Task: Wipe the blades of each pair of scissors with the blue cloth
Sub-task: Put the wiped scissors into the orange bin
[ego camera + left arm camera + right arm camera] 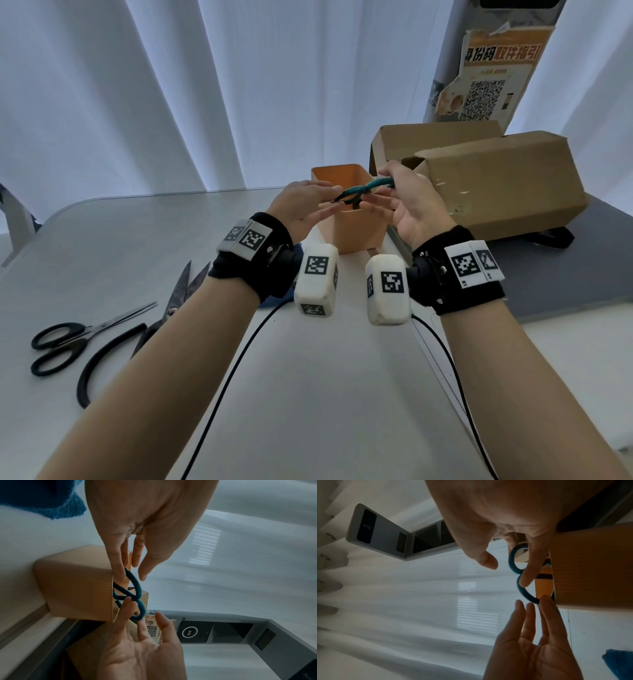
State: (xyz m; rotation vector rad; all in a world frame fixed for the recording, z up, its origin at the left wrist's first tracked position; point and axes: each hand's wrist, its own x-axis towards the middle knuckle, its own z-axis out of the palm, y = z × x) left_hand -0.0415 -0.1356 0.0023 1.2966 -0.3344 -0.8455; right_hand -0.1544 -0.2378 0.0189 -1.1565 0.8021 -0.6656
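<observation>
Teal-handled scissors [363,190] stand blades-down in an orange cup [354,236], only their handle loops [135,588] showing. My right hand [378,202] holds one loop between two fingers [529,573], thumb apart. My left hand [327,202] reaches in from the left with straight fingers, a fingertip [119,574] touching the other loop. The blue cloth [42,500] lies on the table behind my left wrist, mostly hidden in the head view. Two black pairs of scissors, a slim pair [68,337] and a large pair [137,337], lie at the table's left.
Two cardboard boxes [496,185] lie right of the cup on a grey surface. White curtains hang behind the table [137,246]. A grey kiosk with a QR poster [486,92] stands at the back right. Black cables [233,370] trail from my wrists.
</observation>
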